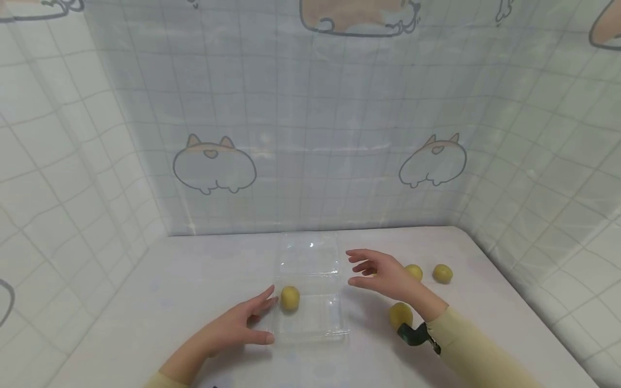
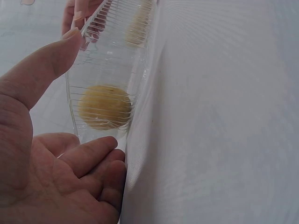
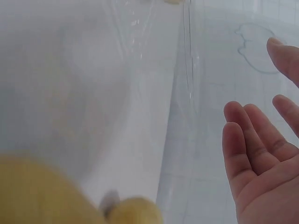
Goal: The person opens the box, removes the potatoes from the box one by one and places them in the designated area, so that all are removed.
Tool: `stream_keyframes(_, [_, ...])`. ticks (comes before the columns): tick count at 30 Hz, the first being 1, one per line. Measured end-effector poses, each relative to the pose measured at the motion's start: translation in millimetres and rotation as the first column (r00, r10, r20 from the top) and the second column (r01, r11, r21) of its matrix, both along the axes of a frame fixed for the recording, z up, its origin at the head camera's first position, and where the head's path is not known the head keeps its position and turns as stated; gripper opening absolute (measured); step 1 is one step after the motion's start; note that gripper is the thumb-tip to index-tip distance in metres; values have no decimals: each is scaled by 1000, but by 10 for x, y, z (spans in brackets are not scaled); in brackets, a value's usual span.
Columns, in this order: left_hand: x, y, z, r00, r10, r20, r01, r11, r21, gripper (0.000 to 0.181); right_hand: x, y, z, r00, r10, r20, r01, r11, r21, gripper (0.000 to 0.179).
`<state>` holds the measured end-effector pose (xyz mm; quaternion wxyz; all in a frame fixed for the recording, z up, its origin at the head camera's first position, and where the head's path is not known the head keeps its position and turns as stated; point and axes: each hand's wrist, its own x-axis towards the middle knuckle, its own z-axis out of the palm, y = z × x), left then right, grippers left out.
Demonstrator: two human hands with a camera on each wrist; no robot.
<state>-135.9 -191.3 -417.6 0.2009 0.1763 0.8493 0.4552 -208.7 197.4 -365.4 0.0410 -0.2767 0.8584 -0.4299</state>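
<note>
A clear plastic clamshell container (image 1: 310, 333) lies with its lid (image 1: 310, 253) laid back behind it. One round yellow fruit (image 1: 290, 298) sits at the left of the base; through the ribbed wall the left wrist view shows this fruit (image 2: 105, 107). My left hand (image 1: 237, 326) is at the container's left side, thumb and fingers spread, the thumb tip by the rim. Right of the container, my right hand (image 1: 383, 275) hovers with nothing in it, fingers apart and slightly bent; in the right wrist view the palm (image 3: 266, 186) is bare.
Loose yellow fruits lie on the white table (image 1: 194, 280) to the right: one below the right forearm (image 1: 400, 314), one partly behind the wrist (image 1: 414, 271), another farther right (image 1: 442, 273). A grid-patterned curtain (image 1: 310, 178) encloses the back and sides. A dark green strap (image 1: 412, 335) hangs from the right sleeve.
</note>
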Motion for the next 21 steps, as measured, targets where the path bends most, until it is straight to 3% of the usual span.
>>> stream_keyframes(11, [9, 11, 6, 1000, 6, 8, -6, 1000, 6, 101, 0, -242, -25, 998, 53, 45, -55, 998, 26, 62])
stream_keyframes(21, [8, 13, 3, 1000, 5, -14, -5, 1000, -4, 101, -7, -432, -83, 991, 123, 45, -123, 992, -15, 62])
